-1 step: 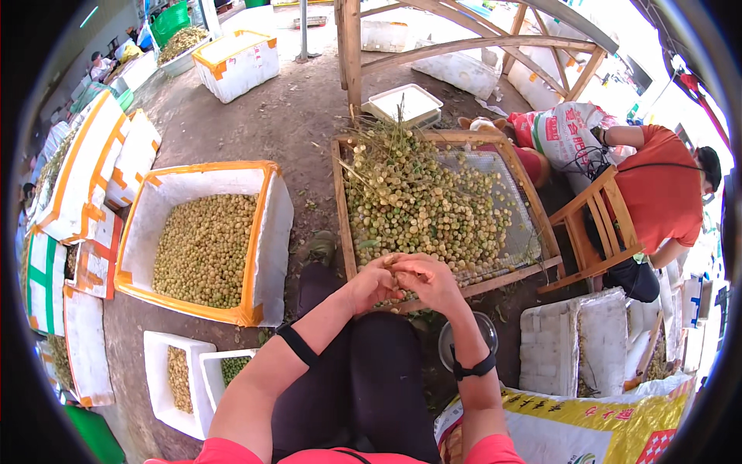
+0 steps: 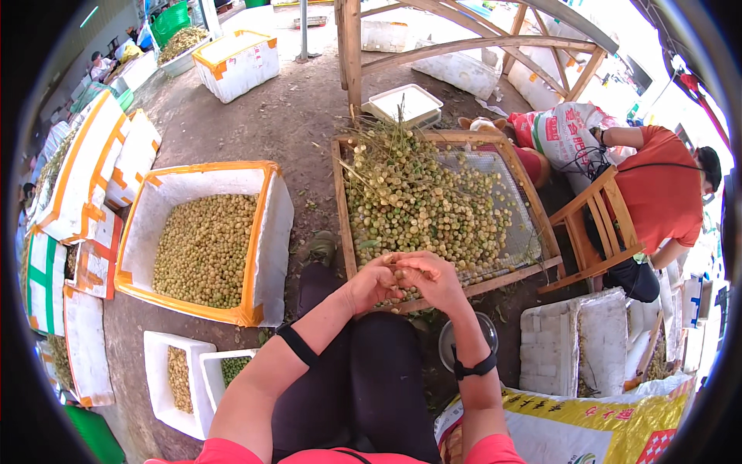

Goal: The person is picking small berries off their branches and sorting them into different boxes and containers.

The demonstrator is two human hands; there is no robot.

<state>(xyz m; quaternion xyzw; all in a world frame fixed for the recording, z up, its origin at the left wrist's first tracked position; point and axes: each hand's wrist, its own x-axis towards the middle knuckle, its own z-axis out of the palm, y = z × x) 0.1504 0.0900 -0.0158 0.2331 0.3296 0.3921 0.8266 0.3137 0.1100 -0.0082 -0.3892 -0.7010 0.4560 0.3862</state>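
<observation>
Both hands meet above the near edge of a wooden-framed mesh tray, their fingertips together. My left hand is curled, palm partly up, around what looks like small yellowish fruit. Over its fingers bends my right hand, closed in a pinch; whatever it grips is hidden between the fingers. Just beyond them, a heap of small round yellow-green fruit covers much of the mesh. Thin stems are tangled at the heap's far left.
A large white foam box with orange-taped rim holds loose fruit, left of the tray. Two small white bins stand nearer. A round clear container sits by my right forearm. A person sits at right beside a wooden chair.
My fingers have shifted very slightly against each other. Everything else looks the same.
</observation>
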